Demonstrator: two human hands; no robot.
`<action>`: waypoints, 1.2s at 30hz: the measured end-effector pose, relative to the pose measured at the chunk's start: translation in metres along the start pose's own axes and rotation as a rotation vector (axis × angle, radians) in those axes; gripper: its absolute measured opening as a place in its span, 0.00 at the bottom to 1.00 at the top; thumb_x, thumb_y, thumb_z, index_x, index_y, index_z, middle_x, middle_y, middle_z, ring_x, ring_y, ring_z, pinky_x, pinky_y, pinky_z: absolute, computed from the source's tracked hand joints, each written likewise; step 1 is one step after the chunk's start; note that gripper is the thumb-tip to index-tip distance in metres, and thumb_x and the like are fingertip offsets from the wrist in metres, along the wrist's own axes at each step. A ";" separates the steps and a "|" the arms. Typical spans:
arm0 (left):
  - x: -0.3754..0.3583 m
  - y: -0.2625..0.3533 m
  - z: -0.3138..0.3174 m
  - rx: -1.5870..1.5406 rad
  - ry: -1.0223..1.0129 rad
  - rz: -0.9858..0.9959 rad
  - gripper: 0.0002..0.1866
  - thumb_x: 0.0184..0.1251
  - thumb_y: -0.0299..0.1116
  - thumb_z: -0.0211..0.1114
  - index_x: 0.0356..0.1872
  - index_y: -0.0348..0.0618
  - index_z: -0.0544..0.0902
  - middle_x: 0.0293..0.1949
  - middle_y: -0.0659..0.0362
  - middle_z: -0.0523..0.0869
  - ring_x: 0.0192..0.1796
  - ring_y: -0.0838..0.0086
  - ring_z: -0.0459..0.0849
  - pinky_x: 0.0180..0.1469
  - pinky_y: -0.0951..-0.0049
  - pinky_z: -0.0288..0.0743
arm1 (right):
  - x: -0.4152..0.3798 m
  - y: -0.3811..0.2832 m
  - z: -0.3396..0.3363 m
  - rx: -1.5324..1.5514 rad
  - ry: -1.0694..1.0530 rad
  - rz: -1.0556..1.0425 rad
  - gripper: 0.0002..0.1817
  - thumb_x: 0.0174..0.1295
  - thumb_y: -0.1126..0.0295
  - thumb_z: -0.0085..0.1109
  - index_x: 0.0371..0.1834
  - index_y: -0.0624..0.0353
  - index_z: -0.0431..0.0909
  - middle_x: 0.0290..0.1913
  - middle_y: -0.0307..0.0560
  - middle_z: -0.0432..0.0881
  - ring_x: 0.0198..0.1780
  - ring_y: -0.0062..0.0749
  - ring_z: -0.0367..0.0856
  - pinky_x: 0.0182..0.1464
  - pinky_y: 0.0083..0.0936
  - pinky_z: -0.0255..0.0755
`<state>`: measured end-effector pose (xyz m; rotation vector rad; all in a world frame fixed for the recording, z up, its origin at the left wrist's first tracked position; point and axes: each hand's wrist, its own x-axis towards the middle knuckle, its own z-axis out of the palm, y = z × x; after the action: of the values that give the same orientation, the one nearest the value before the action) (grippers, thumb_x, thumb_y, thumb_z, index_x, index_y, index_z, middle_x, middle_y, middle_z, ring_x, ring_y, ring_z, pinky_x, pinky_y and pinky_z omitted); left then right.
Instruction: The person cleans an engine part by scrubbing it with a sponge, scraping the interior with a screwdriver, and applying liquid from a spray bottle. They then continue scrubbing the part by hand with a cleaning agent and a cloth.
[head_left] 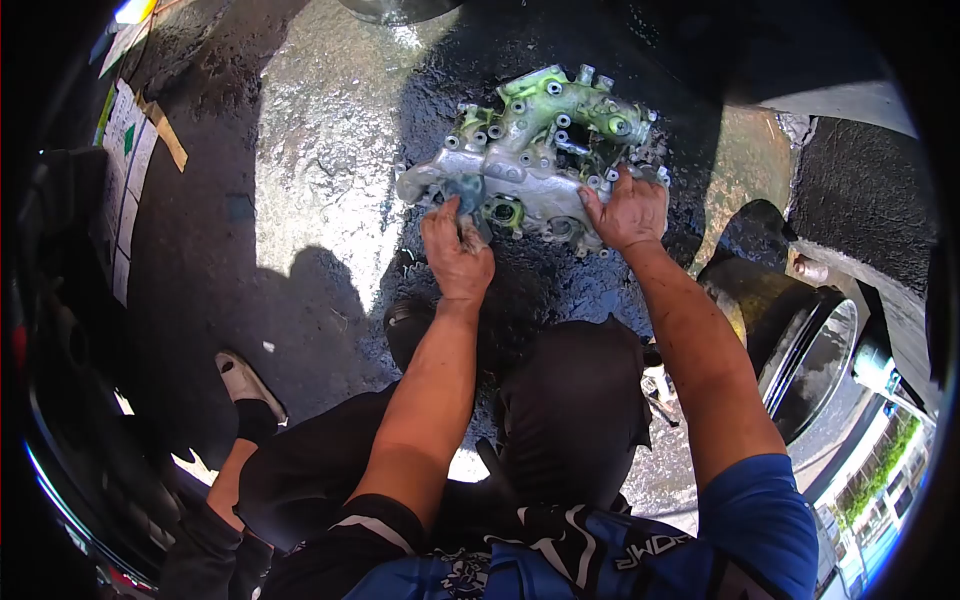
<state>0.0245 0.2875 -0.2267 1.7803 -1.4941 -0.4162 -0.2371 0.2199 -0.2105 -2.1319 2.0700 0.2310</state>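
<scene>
A cast metal engine part (520, 175), grey with green-tinted areas and several bolt holes, lies on the wet dark ground. My left hand (458, 250) is closed on a bluish-grey cloth (466, 192), which touches the near left part of the casting. At the casting's right end, my right hand (632, 208) grips its edge, with the thumb on the near side and the fingers over the top.
A dark round drum (815, 365) lies at the right. Marked paper sheets (125, 170) stand at the far left. A person's foot in a light shoe (245, 385) is at the lower left. Part of a round container (400, 8) shows at the top.
</scene>
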 end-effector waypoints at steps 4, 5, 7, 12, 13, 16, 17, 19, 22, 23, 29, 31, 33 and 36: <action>0.010 -0.019 0.005 0.224 -0.151 0.040 0.25 0.56 0.20 0.65 0.59 0.39 0.83 0.49 0.40 0.81 0.54 0.42 0.79 0.59 0.50 0.75 | 0.003 -0.001 -0.005 -0.002 -0.023 0.021 0.50 0.68 0.26 0.45 0.71 0.66 0.74 0.47 0.59 0.89 0.54 0.47 0.86 0.67 0.43 0.63; 0.002 -0.023 0.002 0.256 -0.184 0.053 0.25 0.55 0.21 0.65 0.58 0.39 0.83 0.48 0.40 0.81 0.54 0.42 0.79 0.59 0.48 0.75 | 0.002 -0.002 -0.006 0.006 -0.044 0.034 0.50 0.68 0.26 0.45 0.71 0.66 0.73 0.47 0.58 0.89 0.54 0.47 0.86 0.67 0.43 0.63; -0.031 -0.028 0.001 0.278 -0.272 -0.061 0.26 0.55 0.21 0.66 0.59 0.40 0.83 0.48 0.41 0.81 0.54 0.43 0.80 0.59 0.49 0.76 | 0.000 -0.001 -0.007 0.032 -0.051 0.024 0.51 0.68 0.26 0.44 0.72 0.66 0.73 0.46 0.57 0.89 0.54 0.47 0.86 0.66 0.43 0.63; -0.047 -0.019 0.021 -0.016 -0.133 -0.032 0.22 0.60 0.22 0.65 0.58 0.38 0.84 0.45 0.41 0.84 0.53 0.43 0.81 0.59 0.49 0.77 | 0.007 0.001 -0.007 0.049 0.045 0.001 0.49 0.67 0.28 0.48 0.68 0.68 0.75 0.44 0.57 0.89 0.50 0.48 0.86 0.63 0.42 0.66; -0.054 -0.009 0.017 -0.018 -0.154 -0.017 0.23 0.60 0.22 0.65 0.59 0.39 0.83 0.46 0.41 0.83 0.53 0.44 0.81 0.58 0.50 0.77 | 0.000 0.000 -0.007 0.054 0.009 0.004 0.50 0.67 0.27 0.47 0.70 0.68 0.74 0.46 0.57 0.89 0.52 0.47 0.86 0.64 0.42 0.64; -0.044 -0.009 0.040 0.115 -0.208 0.034 0.26 0.62 0.23 0.63 0.64 0.41 0.81 0.49 0.41 0.81 0.52 0.43 0.83 0.56 0.50 0.79 | -0.001 0.001 -0.004 0.047 -0.002 0.011 0.49 0.67 0.27 0.47 0.68 0.67 0.76 0.47 0.57 0.89 0.52 0.47 0.86 0.63 0.42 0.65; -0.037 -0.009 0.042 0.191 -0.309 -0.020 0.26 0.63 0.24 0.63 0.65 0.42 0.81 0.50 0.40 0.81 0.52 0.43 0.83 0.56 0.50 0.79 | 0.000 0.001 -0.005 0.051 0.002 0.012 0.49 0.67 0.27 0.47 0.68 0.67 0.76 0.46 0.57 0.89 0.52 0.47 0.86 0.63 0.42 0.65; -0.024 -0.008 0.044 0.344 -0.513 -0.121 0.26 0.64 0.26 0.63 0.66 0.43 0.81 0.51 0.39 0.80 0.53 0.42 0.83 0.57 0.50 0.79 | 0.003 0.001 -0.007 0.059 -0.001 0.005 0.49 0.67 0.27 0.47 0.69 0.67 0.75 0.45 0.56 0.90 0.52 0.48 0.86 0.63 0.42 0.65; -0.041 -0.028 0.020 0.351 -0.573 -0.253 0.27 0.63 0.27 0.63 0.67 0.43 0.80 0.53 0.36 0.80 0.55 0.40 0.83 0.59 0.50 0.79 | -0.002 0.003 -0.005 0.065 0.029 -0.012 0.50 0.67 0.28 0.47 0.70 0.68 0.75 0.44 0.56 0.90 0.51 0.48 0.86 0.64 0.43 0.65; -0.042 -0.029 0.011 0.352 -0.558 -0.275 0.27 0.63 0.27 0.63 0.67 0.43 0.81 0.53 0.36 0.80 0.56 0.40 0.83 0.59 0.50 0.79 | -0.001 0.003 -0.006 0.069 0.032 -0.008 0.50 0.67 0.28 0.48 0.69 0.68 0.75 0.44 0.57 0.90 0.50 0.49 0.86 0.63 0.43 0.65; -0.030 -0.007 0.034 -0.032 -0.369 -0.035 0.25 0.61 0.23 0.62 0.62 0.38 0.81 0.55 0.39 0.82 0.57 0.40 0.81 0.63 0.50 0.76 | 0.002 0.005 -0.002 0.095 0.061 -0.015 0.50 0.67 0.28 0.49 0.68 0.69 0.76 0.42 0.55 0.90 0.49 0.48 0.87 0.63 0.43 0.65; -0.021 -0.005 0.051 0.102 -0.436 -0.037 0.25 0.62 0.23 0.62 0.63 0.37 0.80 0.56 0.38 0.82 0.58 0.40 0.81 0.64 0.51 0.76 | 0.000 0.004 -0.001 0.101 0.044 -0.013 0.50 0.67 0.28 0.49 0.68 0.70 0.76 0.42 0.54 0.90 0.49 0.47 0.87 0.63 0.42 0.65; -0.013 -0.007 0.050 0.141 -0.570 -0.045 0.27 0.64 0.28 0.63 0.66 0.33 0.78 0.60 0.36 0.80 0.61 0.40 0.80 0.66 0.53 0.75 | 0.001 0.003 -0.004 0.119 0.022 0.005 0.50 0.66 0.28 0.49 0.68 0.69 0.76 0.42 0.53 0.91 0.49 0.46 0.87 0.64 0.42 0.65; -0.002 0.014 0.031 0.071 -0.709 -0.197 0.32 0.64 0.31 0.65 0.70 0.31 0.75 0.63 0.35 0.79 0.64 0.39 0.79 0.68 0.53 0.74 | 0.002 0.003 -0.008 0.080 0.006 0.010 0.50 0.67 0.28 0.48 0.69 0.68 0.75 0.43 0.53 0.91 0.49 0.44 0.87 0.64 0.43 0.65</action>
<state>-0.0064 0.2788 -0.2377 1.9466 -1.8090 -1.2036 -0.2399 0.2167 -0.2034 -2.0794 2.0568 0.1413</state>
